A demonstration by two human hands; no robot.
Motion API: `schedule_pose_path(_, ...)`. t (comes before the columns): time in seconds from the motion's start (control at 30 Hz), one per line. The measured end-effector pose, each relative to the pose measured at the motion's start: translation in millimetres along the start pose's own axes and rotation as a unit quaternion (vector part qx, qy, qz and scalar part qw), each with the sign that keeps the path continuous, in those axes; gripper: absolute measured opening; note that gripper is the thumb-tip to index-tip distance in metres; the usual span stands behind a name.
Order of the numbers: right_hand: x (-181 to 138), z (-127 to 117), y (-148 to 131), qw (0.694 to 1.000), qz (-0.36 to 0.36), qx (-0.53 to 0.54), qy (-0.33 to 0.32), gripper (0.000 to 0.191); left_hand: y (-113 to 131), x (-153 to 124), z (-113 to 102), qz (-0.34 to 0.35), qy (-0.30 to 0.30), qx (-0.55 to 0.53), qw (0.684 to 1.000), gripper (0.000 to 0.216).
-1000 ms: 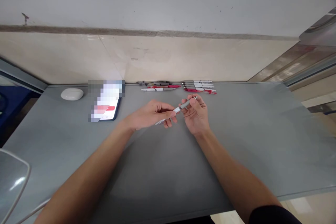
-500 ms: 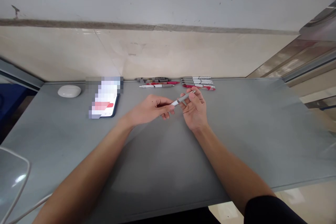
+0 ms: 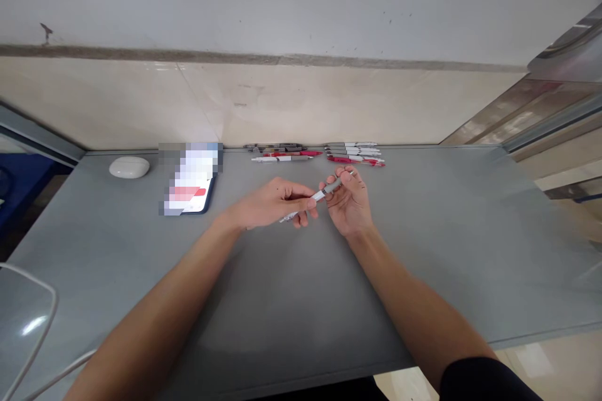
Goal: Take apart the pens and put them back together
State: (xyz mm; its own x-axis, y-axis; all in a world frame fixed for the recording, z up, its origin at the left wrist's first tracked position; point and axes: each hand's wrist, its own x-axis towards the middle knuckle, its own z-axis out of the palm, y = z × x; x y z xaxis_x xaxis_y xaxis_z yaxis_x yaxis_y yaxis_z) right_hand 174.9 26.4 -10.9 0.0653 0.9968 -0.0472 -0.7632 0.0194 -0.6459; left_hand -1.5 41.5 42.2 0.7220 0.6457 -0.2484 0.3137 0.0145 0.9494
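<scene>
The left hand (image 3: 275, 203) pinches a slender cylindrical pen (image 3: 324, 192) by its white barrel (image 3: 319, 195); the right hand (image 3: 350, 207) pinches its grey grip (image 3: 333, 186). The pen slants over the smooth grey tabletop (image 3: 301, 307), near two groups of slim pens (image 3: 282, 159).

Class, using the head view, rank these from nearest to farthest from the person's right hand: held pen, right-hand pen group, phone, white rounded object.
From the right hand:
1. Held pen: touching, between the two hands.
2. Right-hand pen group: just beyond, on the far side.
3. Phone: well to the left.
4. White rounded object: farthest left, past the phone.
</scene>
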Motion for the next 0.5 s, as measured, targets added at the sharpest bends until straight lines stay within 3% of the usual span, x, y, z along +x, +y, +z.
schedule_pose_path(0.27,3.1,0.7,1.6,0.998,-0.03,-0.043,0.04,0.018,-6.2,4.7,2.2,0.024,0.092,0.064,0.993,0.024)
schedule_pose_path(0.5,1.3,0.4,-0.3,1.0,-0.014,-0.028,-0.002,0.016,-3.8,1.0,-3.3,0.016,0.048,0.022,0.998,0.033)
